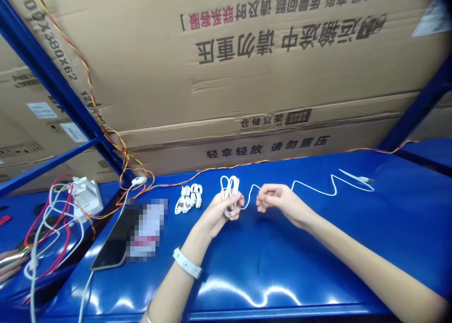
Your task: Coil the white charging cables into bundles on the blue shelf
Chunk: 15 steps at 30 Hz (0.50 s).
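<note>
Coiled cables (188,199) beside the left hand (216,215)

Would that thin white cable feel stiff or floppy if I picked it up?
The thin white cable is probably floppy: it bends into tight loops in the left hand. It is likely light, since the right hand pinches it with just its fingers. Its wavy run along the blue shelf hints at slight springiness.

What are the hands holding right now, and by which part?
A white cable: the left hand grips its coiled loops, and the right hand pinches the loose length beyond the coil.
</note>
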Available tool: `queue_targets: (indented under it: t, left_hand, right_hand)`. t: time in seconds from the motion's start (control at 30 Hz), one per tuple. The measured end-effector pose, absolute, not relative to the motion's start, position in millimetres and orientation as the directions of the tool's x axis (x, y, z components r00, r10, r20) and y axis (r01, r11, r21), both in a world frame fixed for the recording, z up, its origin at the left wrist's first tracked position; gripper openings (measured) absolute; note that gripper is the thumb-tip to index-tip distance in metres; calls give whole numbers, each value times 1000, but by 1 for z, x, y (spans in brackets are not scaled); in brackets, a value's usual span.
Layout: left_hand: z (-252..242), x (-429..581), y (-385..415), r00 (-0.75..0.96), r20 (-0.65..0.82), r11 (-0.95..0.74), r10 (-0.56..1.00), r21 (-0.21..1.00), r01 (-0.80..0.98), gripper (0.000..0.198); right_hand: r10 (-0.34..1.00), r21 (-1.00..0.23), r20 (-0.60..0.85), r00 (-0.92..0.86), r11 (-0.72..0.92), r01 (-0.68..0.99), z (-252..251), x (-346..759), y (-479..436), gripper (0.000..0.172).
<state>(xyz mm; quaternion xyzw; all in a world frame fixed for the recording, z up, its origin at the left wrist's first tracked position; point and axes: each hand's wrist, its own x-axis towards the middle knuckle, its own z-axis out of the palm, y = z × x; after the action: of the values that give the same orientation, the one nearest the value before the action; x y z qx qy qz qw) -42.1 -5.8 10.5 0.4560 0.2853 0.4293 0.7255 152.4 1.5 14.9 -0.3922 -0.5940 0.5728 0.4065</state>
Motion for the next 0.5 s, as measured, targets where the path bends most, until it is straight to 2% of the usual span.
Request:
queue_targets:
  t: [0.27,0.4,0.5]
  left_hand:
    - [12,-43,-8,436,-35,151,899,960,-234,27]
    - [8,-42,-7,339,-29,36,940,999,-15,30]
    - [3,-45,-3,234,1,-56,972,971,231,31]
  right_hand:
    - [930,-979,5,-369,-70,-190,10,156,6,18]
    - [916,-968,-22,-401,-120,-222,9,160,8,18]
    - [893,-983,-28,-449,-107,-152,14,166,9,18]
